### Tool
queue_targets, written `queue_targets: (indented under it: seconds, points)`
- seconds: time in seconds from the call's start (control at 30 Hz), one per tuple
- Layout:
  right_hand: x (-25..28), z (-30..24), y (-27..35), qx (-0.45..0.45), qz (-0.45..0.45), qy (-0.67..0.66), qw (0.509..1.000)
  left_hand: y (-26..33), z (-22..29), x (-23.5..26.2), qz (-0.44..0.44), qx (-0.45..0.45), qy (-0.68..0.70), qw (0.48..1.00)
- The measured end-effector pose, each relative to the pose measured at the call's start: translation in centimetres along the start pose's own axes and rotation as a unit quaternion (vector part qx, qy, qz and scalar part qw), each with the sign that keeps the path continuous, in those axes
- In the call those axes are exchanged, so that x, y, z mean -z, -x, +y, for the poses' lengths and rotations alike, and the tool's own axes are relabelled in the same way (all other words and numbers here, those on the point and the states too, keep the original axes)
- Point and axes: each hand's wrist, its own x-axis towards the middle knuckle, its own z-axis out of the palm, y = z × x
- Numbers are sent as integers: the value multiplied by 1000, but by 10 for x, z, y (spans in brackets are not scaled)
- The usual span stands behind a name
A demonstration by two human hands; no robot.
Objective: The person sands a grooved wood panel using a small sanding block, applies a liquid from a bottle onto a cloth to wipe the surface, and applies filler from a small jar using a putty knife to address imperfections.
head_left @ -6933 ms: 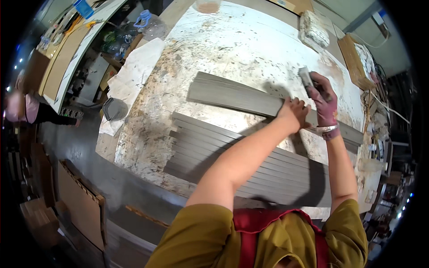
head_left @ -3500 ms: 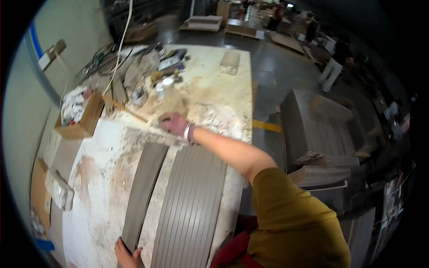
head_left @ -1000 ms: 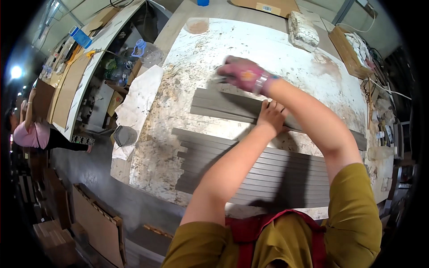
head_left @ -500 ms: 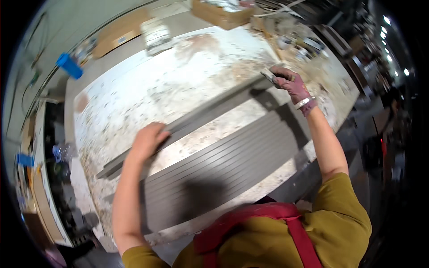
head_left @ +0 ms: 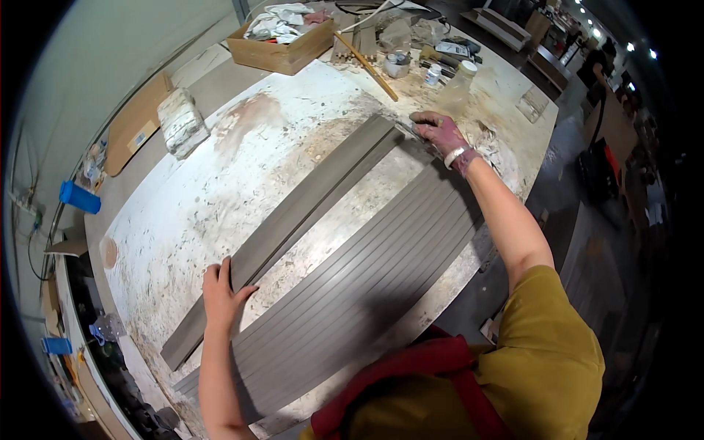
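Note:
A long, narrow grey board (head_left: 315, 187) with a ledge along its near side lies slantwise across the worktable (head_left: 176, 220). My left hand (head_left: 222, 295), bare, grips this board toward its near left end, thumb on the near side and fingers over the far edge. At the board's far right end is my right hand (head_left: 440, 136), in a stained purple glove, closed on a small, thin grey piece (head_left: 408, 130) whose kind I cannot make out. Nearer to me, a wide grey grooved panel (head_left: 359, 271) lies flat, partly under my shadow.
At the back stand a cardboard box (head_left: 293, 55) of cloths and a whitish block-like bundle (head_left: 181, 122). A wooden stick (head_left: 370, 70), a jar (head_left: 462, 77) and small containers lie at the far right. A blue cup (head_left: 79, 196) is at the left. Another person (head_left: 595, 70) is in the background.
My view has turned, and the narrow board now shows more of its broad top face. My left hand has opened its thumb around the board; the right still holds the small piece at the far end.

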Motion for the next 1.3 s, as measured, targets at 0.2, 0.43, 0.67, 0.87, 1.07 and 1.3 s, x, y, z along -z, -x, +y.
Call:
queue_targets:
  seconds: [0.2, 0.43, 0.67, 0.87, 1.07, 1.3]
  points:
    - [-3, 35, -74, -16, 37, 146, 989, 4, -5, 2, -23, -5, -27, 999]
    - [-14, 44, -101, -7, -28, 208, 978, -3, 5, 0, -34, -2, -46, 998]
    - [9, 0, -67, 45, -110, 265, 957, 3, -4, -1, -26, -4, -13, 1000]
    - [-190, -79, -4, 199, -274, 130, 932, -9, 12, -8, 11, -54, -32, 998]
    - [-467, -171, 155, 482, -488, 135, 715, 4, -19, -59, 131, -46, 69, 988]
    - [-611, -192, 252, 552, -589, 209, 552, 12, -1, -54, 142, -50, 158, 976]
